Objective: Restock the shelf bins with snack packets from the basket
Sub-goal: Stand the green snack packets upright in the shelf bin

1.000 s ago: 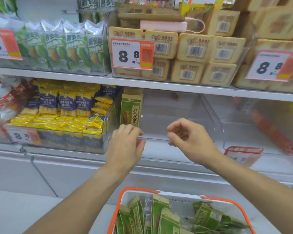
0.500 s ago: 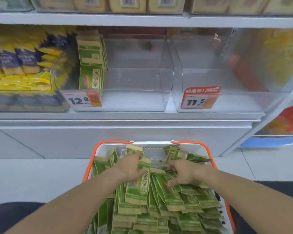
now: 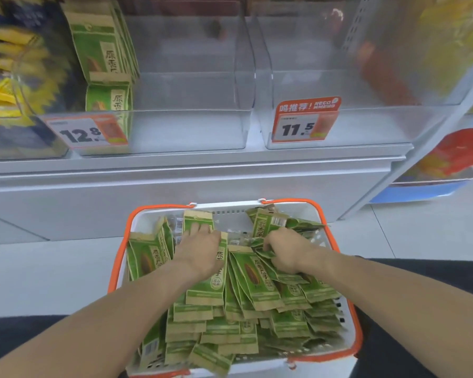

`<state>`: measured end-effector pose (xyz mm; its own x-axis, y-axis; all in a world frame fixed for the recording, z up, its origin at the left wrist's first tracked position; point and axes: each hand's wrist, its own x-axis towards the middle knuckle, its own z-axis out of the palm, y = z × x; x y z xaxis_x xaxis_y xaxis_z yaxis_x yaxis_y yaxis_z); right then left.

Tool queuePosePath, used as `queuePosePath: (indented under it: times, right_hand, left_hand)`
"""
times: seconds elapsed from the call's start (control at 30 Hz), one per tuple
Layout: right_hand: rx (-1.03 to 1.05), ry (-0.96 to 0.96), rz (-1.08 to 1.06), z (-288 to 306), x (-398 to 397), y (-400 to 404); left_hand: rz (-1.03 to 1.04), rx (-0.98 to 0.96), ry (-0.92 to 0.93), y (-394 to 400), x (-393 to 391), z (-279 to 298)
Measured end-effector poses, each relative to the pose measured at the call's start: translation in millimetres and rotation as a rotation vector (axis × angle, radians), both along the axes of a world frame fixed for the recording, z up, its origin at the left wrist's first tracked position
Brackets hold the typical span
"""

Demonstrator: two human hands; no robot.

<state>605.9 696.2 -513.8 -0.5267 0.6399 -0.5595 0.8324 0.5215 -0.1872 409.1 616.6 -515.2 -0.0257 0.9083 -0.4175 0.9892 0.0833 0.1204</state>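
both hands have come down from the shelf into the basket (image 3: pixel 336 214) on the floor: a second ago they were up at the front edge of the clear bin (image 3: pixel 186 126) marked 12.8, and half a second ago they were already among the packets. now the left hand (image 3: pixel 201 251) lies over a green snack packet (image 3: pixel 216 285) near the middle of the heap, fingers (image 3: pixel 200 229) curved down over its top edge, though whether they have really closed on it cannot be told from here. the right hand (image 3: pixel 287 255) is dug into the packets on the right side of the basket, its fingers curled in among them and seemingly gathering a few (the grip itself is hidden by the packets). nothing has been lifted clear yet.

the meaning for the task, as a judgement: one placing run is over and the next pick is starting. the 12.8 bin holds only a short row of the same green packets (image 3: pixel 104 55) stood up against its left wall, with most of its floor bare, and the neighbouring bin (image 3: pixel 366 126) marked 11.5 shows no packets at all. the basket is heaped full, so restocking looks to be at an early stage, with many trips left.
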Motion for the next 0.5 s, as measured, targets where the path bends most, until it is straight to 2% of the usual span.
queuePosePath:
  times: [0.07,0.17,0.23,0.3,0.33,0.5]
  right_hand:
    - [0.012,0.074,-0.056,5.9,2.6,3.8]
    - [0.002,0.255,-0.159,25.9,2.9,3.1]
    - [-0.178,0.337,-0.214,35.4,5.9,-5.7]
    - [-0.431,0.347,-0.264,36.8,10.2,-18.9]
    - [-0.492,0.334,-0.270,34.2,13.1,-24.6]
    - [-0.248,0.198,-0.268,5.9,31.0,-28.0]
  left_hand:
    - [0.003,0.010,-0.105,3.4,5.3,2.5]
    - [0.120,-0.131,-0.307,9.9,16.1,4.7]
    - [0.241,-0.206,-0.401,13.6,24.0,1.3]
    - [0.362,-0.253,-0.474,15.6,30.8,-2.5]
    - [0.408,-0.265,-0.491,17.1,32.6,-5.0]
    - [0.570,-0.336,-0.601,25.3,36.4,0.5]
